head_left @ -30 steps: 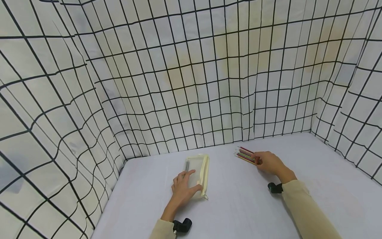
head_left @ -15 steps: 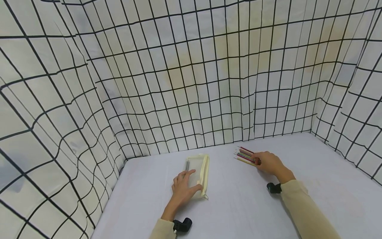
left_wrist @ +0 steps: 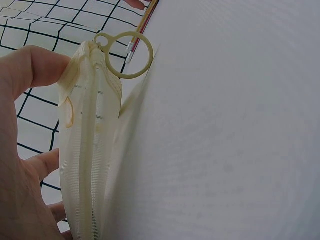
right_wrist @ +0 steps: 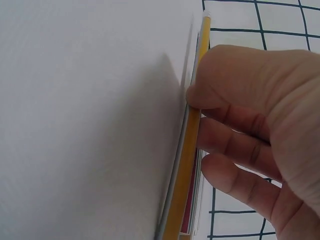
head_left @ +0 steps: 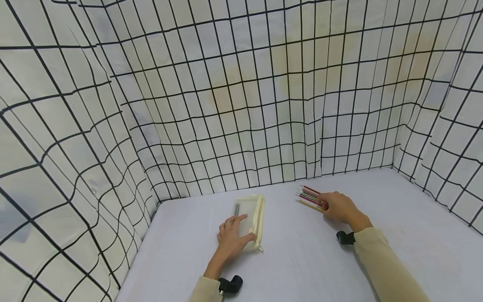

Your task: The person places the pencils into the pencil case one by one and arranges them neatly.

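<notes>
In the head view a pale cream zip pencil case (head_left: 247,205) lies on the table, with silvery pen-like sticks (head_left: 236,209) showing at its left side. My left hand (head_left: 231,237) rests on its near part, fingers spread and thumb by the zip. The left wrist view shows the zip edge (left_wrist: 90,150) and a ring pull (left_wrist: 131,55), with the thumb touching that end. Farther right, my right hand (head_left: 341,207) holds the near ends of several coloured pencils (head_left: 310,196). Seen from the right wrist, its thumb presses a yellow pencil (right_wrist: 190,135); curled fingers lie beside the bundle.
A white tabletop (head_left: 294,260) lies beneath both hands. White cloth walls with a black grid (head_left: 241,105) rise behind and at both sides. Each wrist carries a small black camera, one on the left wrist (head_left: 232,285) and one on the right (head_left: 345,238).
The yellow pencil has parted from the bundle toward the near side. My right hand has shifted slightly left; the left hand and the pencil case look unmoved.
</notes>
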Tool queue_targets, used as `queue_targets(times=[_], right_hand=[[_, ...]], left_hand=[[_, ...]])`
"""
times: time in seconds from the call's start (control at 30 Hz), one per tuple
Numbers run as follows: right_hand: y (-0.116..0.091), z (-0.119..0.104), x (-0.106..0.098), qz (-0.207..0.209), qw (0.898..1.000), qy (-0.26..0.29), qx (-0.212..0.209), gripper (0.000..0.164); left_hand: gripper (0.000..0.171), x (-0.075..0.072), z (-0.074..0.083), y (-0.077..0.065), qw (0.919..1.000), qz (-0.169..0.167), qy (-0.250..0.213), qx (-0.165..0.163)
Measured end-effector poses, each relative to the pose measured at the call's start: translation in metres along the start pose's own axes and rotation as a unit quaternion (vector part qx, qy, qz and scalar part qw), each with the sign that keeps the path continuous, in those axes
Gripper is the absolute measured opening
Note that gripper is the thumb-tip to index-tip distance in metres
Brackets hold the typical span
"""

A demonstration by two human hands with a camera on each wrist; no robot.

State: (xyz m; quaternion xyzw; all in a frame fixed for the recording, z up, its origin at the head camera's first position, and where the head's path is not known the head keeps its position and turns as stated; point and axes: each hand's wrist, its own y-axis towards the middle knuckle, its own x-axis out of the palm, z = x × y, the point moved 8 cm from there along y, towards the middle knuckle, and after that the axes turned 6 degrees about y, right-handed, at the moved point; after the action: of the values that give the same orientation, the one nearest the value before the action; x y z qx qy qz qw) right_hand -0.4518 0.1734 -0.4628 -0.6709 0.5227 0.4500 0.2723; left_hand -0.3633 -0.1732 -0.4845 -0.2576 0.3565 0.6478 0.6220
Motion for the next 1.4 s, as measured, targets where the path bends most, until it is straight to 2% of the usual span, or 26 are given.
queue_targets(times=[0.33, 0.5, 0.7, 0.87, 1.07, 1.23, 1.4], right_hand=[[0.001, -0.002, -0.003, -0.003, 1.000, 0.031, 0.003, 0.032], [0.002, -0.003, -0.006, -0.002, 0.997, 0.078, 0.006, 0.034], [0.001, -0.007, -0.010, -0.001, 0.990, 0.140, -0.010, 0.041], [0.000, -0.008, -0.011, -0.011, 0.977, 0.213, -0.003, 0.049], [0.000, -0.010, -0.008, -0.017, 0.955, 0.297, 0.007, 0.056], [0.001, -0.013, -0.006, -0.017, 0.941, 0.337, 0.005, 0.053], [0.002, -0.013, -0.003, -0.021, 0.934, 0.357, 0.007, 0.052]], left_hand=[[0.073, 0.000, 0.000, 0.000, 1.0000, 0.001, 0.002, -0.001], [0.073, 0.000, 0.001, 0.000, 1.0000, 0.001, 0.002, 0.001], [0.074, -0.001, 0.001, 0.000, 1.0000, 0.002, 0.002, 0.002], [0.074, -0.001, 0.001, 0.000, 1.0000, 0.001, 0.002, 0.002], [0.074, -0.001, 0.001, 0.000, 1.0000, 0.002, 0.001, 0.003], [0.074, -0.001, 0.002, 0.000, 1.0000, 0.003, 0.001, 0.003], [0.074, -0.001, 0.001, 0.000, 1.0000, 0.004, 0.001, 0.001]])
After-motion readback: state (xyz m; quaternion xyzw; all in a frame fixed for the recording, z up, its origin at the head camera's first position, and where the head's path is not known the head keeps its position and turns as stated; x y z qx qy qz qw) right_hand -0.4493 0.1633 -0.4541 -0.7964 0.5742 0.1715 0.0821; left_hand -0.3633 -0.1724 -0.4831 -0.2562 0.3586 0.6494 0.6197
